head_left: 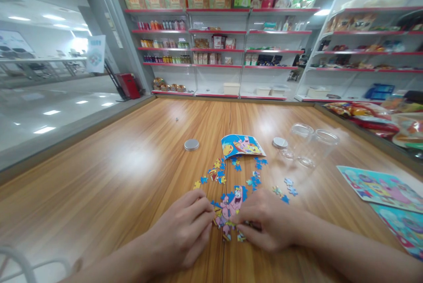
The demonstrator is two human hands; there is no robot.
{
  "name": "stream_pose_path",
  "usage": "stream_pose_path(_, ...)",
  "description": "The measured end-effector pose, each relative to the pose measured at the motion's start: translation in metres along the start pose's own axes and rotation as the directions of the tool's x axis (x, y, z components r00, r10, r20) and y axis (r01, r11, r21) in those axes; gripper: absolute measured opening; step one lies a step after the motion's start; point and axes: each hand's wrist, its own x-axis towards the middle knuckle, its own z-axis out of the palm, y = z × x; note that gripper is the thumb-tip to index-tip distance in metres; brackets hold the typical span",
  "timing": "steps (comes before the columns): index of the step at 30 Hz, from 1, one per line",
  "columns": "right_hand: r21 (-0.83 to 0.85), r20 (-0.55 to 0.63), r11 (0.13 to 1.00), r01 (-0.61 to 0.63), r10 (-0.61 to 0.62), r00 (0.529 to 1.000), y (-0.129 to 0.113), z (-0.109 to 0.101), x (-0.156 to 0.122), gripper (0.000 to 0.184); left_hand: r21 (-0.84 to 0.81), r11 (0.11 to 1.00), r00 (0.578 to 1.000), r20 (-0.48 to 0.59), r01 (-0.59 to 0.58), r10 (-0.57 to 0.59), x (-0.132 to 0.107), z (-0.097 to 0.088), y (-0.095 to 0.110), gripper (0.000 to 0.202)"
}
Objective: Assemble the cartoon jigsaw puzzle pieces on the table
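Observation:
A partly joined jigsaw puzzle with pink and blue cartoon figures lies on the wooden table between my hands. My left hand is closed, with its fingertips at the puzzle's left edge. From the other side, my right hand has curled fingers and thumb on the puzzle's right edge. Fingers hide parts of both edges. Loose jigsaw pieces lie in a band beyond the left hand. More blue pieces lie beyond the right hand, and several others sit farther right. Behind them stands a curved picture card.
Two silver lids flank the picture card. Clear plastic jars stand at right, before bagged snacks. Two picture sheets overlap near the right edge. Stocked shelves rise past the table's far edge.

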Motion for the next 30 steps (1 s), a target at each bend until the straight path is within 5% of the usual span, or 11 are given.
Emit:
stream_pose_path(6, -0.013, 0.002, 1.000, -0.019, 0.019, 1.000, -0.003, -0.003, 0.003, 0.017, -0.041, 0.998, 0.999, -0.005, 0.040, -0.040, -0.001, 0.000, -0.002, 0.020)
stream_pose_path(11, -0.049, -0.021, 0.999, -0.008, 0.007, 1.000, -0.003, -0.004, 0.005, 0.018, 0.015, 0.999, 0.999, 0.018, -0.036, 0.036, 0.003, -0.005, -0.009, 0.021)
stream_pose_path(14, -0.130, -0.186, 0.990, -0.060, 0.035, 0.982, 0.005, -0.010, 0.011, 0.021, 0.079, 0.995, 0.993, -0.098, -0.061, 0.069, 0.017, -0.010, -0.025, 0.029)
stream_pose_path(18, -0.265, -0.497, 0.875, -0.406, 0.236, 0.835, 0.030, -0.036, 0.038, 0.021, 0.219, 0.976, 0.976, -0.209, -0.010, 0.057, 0.054, -0.008, -0.068, 0.053)
stream_pose_path(23, -0.327, -0.653, 0.704, -0.630, 0.314, 0.689, 0.088, -0.084, 0.096, 0.045, 0.369, 0.874, 0.933, -0.289, 0.315, -0.214, 0.120, 0.002, -0.131, 0.066)
stream_pose_path(30, -0.337, -0.613, 0.664, -0.667, 0.382, 0.691, 0.142, -0.100, 0.124, 0.056, 0.342, 0.711, 0.782, -0.384, 0.615, -0.491, 0.152, 0.007, -0.168, 0.071)
